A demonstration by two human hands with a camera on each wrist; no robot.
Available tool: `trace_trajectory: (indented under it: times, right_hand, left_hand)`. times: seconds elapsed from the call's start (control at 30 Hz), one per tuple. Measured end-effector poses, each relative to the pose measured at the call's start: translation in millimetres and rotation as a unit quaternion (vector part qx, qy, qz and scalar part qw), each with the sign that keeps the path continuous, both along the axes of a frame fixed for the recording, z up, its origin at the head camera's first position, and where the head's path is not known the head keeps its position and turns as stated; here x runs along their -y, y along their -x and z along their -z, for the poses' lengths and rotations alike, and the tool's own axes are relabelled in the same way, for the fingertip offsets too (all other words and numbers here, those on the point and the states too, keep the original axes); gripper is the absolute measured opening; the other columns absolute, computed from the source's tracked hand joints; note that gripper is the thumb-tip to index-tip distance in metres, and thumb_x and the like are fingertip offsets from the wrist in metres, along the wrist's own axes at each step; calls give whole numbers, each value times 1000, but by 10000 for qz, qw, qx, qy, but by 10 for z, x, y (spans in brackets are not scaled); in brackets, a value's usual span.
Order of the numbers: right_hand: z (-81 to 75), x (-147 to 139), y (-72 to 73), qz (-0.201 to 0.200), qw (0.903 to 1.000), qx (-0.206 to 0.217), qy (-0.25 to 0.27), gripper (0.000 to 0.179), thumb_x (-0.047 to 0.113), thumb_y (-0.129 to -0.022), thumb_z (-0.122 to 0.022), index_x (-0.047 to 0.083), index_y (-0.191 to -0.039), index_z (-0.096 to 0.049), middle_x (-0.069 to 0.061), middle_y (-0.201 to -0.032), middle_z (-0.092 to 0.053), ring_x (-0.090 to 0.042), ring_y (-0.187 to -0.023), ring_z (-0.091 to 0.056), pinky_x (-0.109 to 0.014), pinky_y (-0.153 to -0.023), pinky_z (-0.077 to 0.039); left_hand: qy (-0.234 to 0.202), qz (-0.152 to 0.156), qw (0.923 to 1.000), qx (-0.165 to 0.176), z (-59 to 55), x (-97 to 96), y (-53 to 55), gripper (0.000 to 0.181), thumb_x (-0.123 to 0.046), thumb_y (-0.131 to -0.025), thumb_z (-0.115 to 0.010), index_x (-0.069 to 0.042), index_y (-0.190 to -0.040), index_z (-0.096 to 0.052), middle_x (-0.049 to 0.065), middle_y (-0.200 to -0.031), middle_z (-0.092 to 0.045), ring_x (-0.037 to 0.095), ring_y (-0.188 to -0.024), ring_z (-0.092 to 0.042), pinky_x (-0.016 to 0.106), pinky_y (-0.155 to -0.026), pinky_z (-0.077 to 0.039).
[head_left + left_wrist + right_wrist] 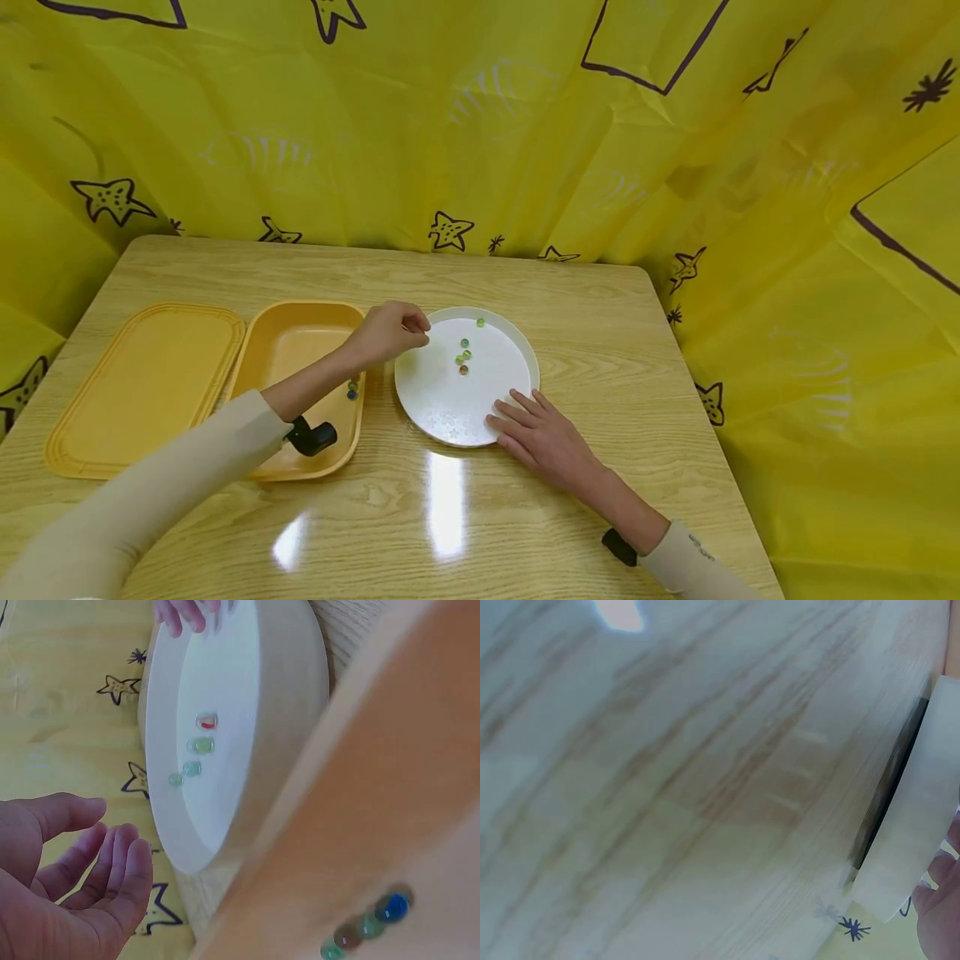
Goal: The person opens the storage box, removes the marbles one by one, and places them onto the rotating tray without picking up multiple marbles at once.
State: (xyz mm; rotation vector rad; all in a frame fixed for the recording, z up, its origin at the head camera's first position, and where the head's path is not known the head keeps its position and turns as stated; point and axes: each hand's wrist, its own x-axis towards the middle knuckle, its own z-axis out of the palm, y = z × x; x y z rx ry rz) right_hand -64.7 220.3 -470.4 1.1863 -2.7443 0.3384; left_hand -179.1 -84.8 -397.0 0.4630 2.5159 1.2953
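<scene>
My left hand [390, 332] hovers over the left edge of a round white tray [431, 392], fingers loosely bent. In the left wrist view a gap shows between thumb and fingertips, with nothing in it. Several small glass marbles [467, 355] lie on the tray, mostly greenish; a reddish-brown marble [463, 369] is nearest me and a lone yellow-green marble [481, 322] lies toward the far rim. With fingers spread, my right hand [543, 437] rests at the tray's near right rim. Inside the orange container [300, 333], a blue marble [393, 907] and several others line the right side.
Left of the container lies a flat orange lid [150, 375], close to its side. All of this stands on a wood-grain table [600, 358]. A yellow curtain [450, 167] with starfish drawings hangs behind and along the right side.
</scene>
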Motion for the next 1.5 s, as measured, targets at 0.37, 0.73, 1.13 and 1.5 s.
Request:
trace_trajectory:
  times: [0.37,0.73,1.13,1.5]
  right_hand:
    - [12,11,6,-55,9999,-93,31,54,43,-110,-26,17,-133,-66,-6,-137,-60,-29,-135,-46,-53,-110,-32]
    - [11,1,-1,-45,9999,-119,0,54,42,-110,-26,15,-133,-67,-6,-136,-61,-30,-134,-47,-53,-110,-33]
    - [16,1,6,-117,9996,-267,34,54,43,-110,-26,15,-132,-67,-7,-136,-61,-31,-134,-48,-54,-109,-34]
    - [21,2,13,-144,9994,-322,43,54,42,-110,-25,16,-132,-67,-6,-135,-62,-30,-133,-48,-54,-108,-34]
  left_hand:
    - [-124,-661,9977,106,-94,623,-70,20,-10,-97,-64,6,-108,-65,17,-99,-64,31,-91,-60,36,-75,-49]
    - [-92,-818,9958,397,-20,923,-147,21,-8,-96,-65,9,-108,-64,17,-96,-64,34,-87,-60,37,-74,-51]
    - [390,-433,9972,459,200,961,-36,18,-8,-90,-70,8,-99,-69,14,-90,-68,23,-77,-60,32,-66,-47]
    - [641,-210,9946,788,345,908,25,18,-6,-88,-70,10,-96,-69,12,-78,-68,19,-67,-61,29,-59,-47]
